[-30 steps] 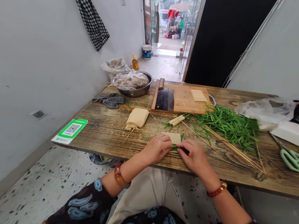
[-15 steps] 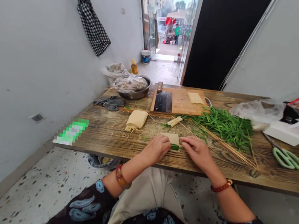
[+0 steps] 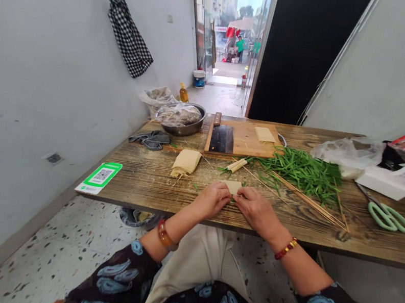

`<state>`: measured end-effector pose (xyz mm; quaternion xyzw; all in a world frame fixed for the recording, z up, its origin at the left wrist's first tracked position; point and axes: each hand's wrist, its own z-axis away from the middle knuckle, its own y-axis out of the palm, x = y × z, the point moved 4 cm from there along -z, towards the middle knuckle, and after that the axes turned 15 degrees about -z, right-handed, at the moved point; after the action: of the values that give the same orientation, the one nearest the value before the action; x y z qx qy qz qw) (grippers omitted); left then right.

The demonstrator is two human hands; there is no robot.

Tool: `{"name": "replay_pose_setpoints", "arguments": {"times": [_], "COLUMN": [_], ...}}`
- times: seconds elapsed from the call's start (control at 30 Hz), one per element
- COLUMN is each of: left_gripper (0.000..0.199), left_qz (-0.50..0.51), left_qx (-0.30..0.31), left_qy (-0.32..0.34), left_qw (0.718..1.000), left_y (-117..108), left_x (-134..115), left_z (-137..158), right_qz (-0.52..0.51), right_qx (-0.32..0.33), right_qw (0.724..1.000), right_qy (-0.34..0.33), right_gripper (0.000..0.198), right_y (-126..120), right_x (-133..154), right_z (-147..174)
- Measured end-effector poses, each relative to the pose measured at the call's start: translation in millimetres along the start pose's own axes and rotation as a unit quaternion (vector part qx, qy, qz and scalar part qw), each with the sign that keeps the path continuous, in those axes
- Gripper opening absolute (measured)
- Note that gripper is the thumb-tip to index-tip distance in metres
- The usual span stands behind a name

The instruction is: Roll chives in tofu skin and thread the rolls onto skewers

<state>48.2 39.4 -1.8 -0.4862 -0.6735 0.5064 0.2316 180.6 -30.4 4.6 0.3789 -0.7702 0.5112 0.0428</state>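
A small pale tofu-skin sheet point(image 3: 233, 186) lies on the table near its front edge, its near edge between my two hands. My left hand point(image 3: 212, 200) has its fingers closed on the sheet's left side. On the right side, my right hand point(image 3: 255, 209) is closed too, fingertips pressed at the near edge. Only a trace of green chives shows between the hands; the rest is hidden by my fingers. Just beyond lie finished-looking tofu-skin rolls point(image 3: 237, 165) with chives poking out. A stack of tofu-skin sheets point(image 3: 185, 163) sits to the left.
Cut chives point(image 3: 307, 174) are heaped at right, with bamboo skewers point(image 3: 310, 203) in front. Farther right lie green-handled scissors point(image 3: 389, 216). A cleaver point(image 3: 222, 138) rests on a cutting board point(image 3: 249, 149). A metal basin point(image 3: 183, 128), grey cloth point(image 3: 152, 139) and QR-code card point(image 3: 101, 176) are left.
My right hand has moved left and closed in on the sheet beside my left hand. The chives on the sheet are now mostly covered. The view has shifted slightly.
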Motion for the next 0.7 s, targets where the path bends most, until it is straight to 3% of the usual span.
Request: {"name": "replay_pose_setpoints", "arguments": {"times": [0.17, 0.27, 0.33, 0.43, 0.53, 0.7], "left_gripper": [0.014, 0.019, 0.020, 0.014, 0.011, 0.019], "left_qz": [0.107, 0.132, 0.105, 0.035, -0.040, -0.125], "left_qx": [-0.027, -0.104, -0.156, -0.146, -0.039, 0.014], "left_qy": [-0.077, -0.173, -0.196, -0.121, -0.012, 0.013], "left_qw": [0.991, 0.970, 0.962, 0.981, 0.998, 0.992], "left_y": [-9.6, -30.6, -44.7, -47.9, -27.4, -2.8], "left_x": [15.3, 31.5, 32.1, 10.7, -16.3, -21.7], "left_z": [2.9, 11.2, 16.2, 14.6, 8.8, 5.3], "right_qz": [0.048, 0.040, 0.026, 0.014, -0.014, -0.054], "right_qx": [0.006, 0.005, -0.001, -0.003, -0.005, -0.019], "right_qw": [0.999, 0.999, 0.999, 1.000, 1.000, 0.998], "right_qy": [0.018, 0.021, 0.021, 0.021, 0.025, 0.041], "right_gripper": [0.024, 0.024, 0.022, 0.022, 0.021, 0.019], "right_y": [3.3, 5.9, 7.5, 9.0, 7.8, 3.5], "right_x": [1.7, -1.3, -4.5, -7.1, -5.5, -8.3], "right_z": [0.9, 2.1, 2.7, 3.2, 3.3, 2.1]}}
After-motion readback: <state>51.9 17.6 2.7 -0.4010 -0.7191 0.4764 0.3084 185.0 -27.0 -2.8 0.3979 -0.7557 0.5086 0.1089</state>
